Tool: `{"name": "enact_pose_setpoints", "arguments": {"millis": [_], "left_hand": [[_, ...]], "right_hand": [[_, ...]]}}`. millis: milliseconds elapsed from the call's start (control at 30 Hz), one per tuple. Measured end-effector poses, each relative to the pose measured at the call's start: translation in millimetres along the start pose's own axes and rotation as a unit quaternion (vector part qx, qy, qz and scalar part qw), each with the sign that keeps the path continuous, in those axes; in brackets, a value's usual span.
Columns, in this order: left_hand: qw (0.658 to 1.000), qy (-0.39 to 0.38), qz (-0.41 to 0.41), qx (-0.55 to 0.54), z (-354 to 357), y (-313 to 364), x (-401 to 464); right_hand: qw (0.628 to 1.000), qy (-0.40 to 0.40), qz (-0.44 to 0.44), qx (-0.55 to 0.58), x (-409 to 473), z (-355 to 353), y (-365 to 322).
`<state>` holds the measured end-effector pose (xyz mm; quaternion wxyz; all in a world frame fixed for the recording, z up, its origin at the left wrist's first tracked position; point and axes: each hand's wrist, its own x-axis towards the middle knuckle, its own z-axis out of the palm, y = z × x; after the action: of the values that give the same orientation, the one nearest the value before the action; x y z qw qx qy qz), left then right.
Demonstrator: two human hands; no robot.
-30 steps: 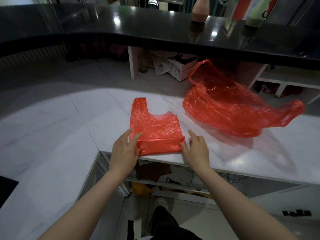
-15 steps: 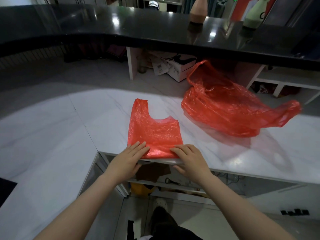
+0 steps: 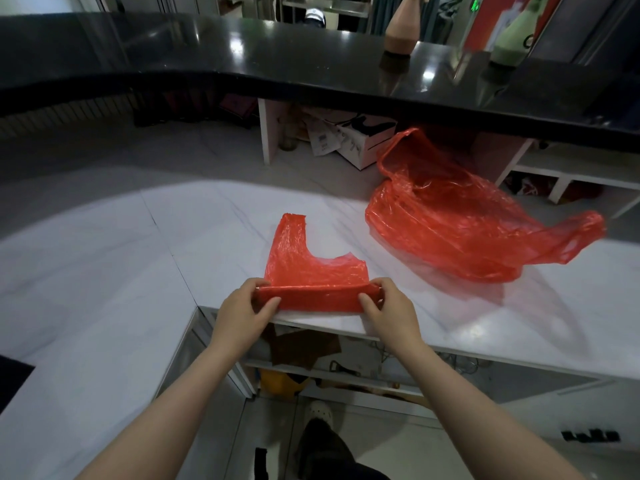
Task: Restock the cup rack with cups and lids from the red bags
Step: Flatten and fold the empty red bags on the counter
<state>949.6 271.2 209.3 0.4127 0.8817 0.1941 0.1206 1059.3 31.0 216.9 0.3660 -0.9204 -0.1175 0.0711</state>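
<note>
White marble-look counter (image 3: 104,271) runs across the view, w/ a black glossy upper ledge (image 3: 242,53) behind it. L hand (image 3: 242,311) sits at the counter's near edge, grip closed on the left end of a rolled-up fold of the flat red bag (image 3: 311,271): thumb on the near side, fingers curled over the top. Bag lies flat on the counter, handle strip pointing away from the person, its near edge rolled into a thick band btwn both hands. R hand (image 3: 388,306) mirrors it, grip closed on the right end of that band, thumb in front, fingers over the top. Further right and back, apart from the flat one, a 2nd red bag (image 3: 467,220) lies crumpled and puffed on the counter, a handle loop trailing off to the right. Under the ledge behind it, a white box (image 3: 363,140) w/ papers. On the ledge, a pink bottle (image 3: 403,26) and a green bottle (image 3: 512,36). No cups or lids seen in view.
</note>
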Motion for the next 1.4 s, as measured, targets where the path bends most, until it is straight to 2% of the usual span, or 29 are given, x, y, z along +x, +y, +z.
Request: {"name": "enact_pose_setpoints", "arguments": {"millis": [133,233,267,333,367,433,500,567,633,733,900,1067,1167,1300,1400], "left_hand": [[0.999,0.026,-0.031,-0.009,4.9,10.7,4.8],[0.997,0.033,0.015,0.061,4.7,11.7,6.8],[0.994,0.036,0.038,0.093,4.9,11.3,6.5],[0.973,0.056,0.141,0.171,8.1,9.8,6.4],[0.956,0.059,0.197,0.208,10.5,8.5,6.1],[0.93,0.012,0.261,0.26,13.8,7.0,5.2],[0.931,-0.06,0.242,0.267,14.9,3.3,3.0],[0.94,-0.108,0.203,0.25,13.2,-4.3,1.0],[0.933,-0.138,0.202,0.265,10.0,-8.8,-3.9],[0.929,-0.134,0.227,0.26,4.7,-12.3,-11.2],[0.97,-0.098,0.173,0.144,-6.1,-10.6,-9.7],[0.993,-0.055,0.101,0.028,-14.9,-2.2,-2.6],[0.999,-0.022,0.036,-0.004,-10.8,2.8,-0.7],[1.0,0.01,-0.025,0.0,-1.4,9.4,3.7],[0.996,0.027,-0.004,0.083,3.5,10.3,7.4]], "right_hand": [[0.996,0.012,0.011,-0.084,8.0,4.0,-4.3],[0.991,0.01,-0.003,-0.132,9.3,4.9,-7.5],[0.989,0.008,-0.007,-0.149,9.7,5.5,-8.0],[0.985,0.008,-0.017,-0.169,8.1,6.3,-7.6],[0.984,0.014,-0.044,-0.174,5.5,6.0,-6.7],[0.965,0.013,-0.156,-0.211,-1.4,5.5,-1.4],[0.937,-0.051,-0.222,-0.266,-6.9,4.2,7.9],[0.923,-0.127,-0.211,-0.295,-10.2,3.8,17.8],[0.913,-0.148,-0.217,-0.312,-12.5,4.0,26.0],[0.926,-0.117,-0.248,-0.261,-19.8,2.3,30.9],[0.964,-0.016,-0.244,-0.102,-26.5,-8.3,32.3],[0.992,-0.014,-0.126,-0.03,-17.8,-9.6,19.9],[0.999,0.015,-0.045,0.026,-6.9,-4.9,11.1],[0.999,0.038,0.019,0.022,1.8,3.0,2.9],[0.998,0.04,0.017,-0.048,6.7,6.6,0.5]]}}
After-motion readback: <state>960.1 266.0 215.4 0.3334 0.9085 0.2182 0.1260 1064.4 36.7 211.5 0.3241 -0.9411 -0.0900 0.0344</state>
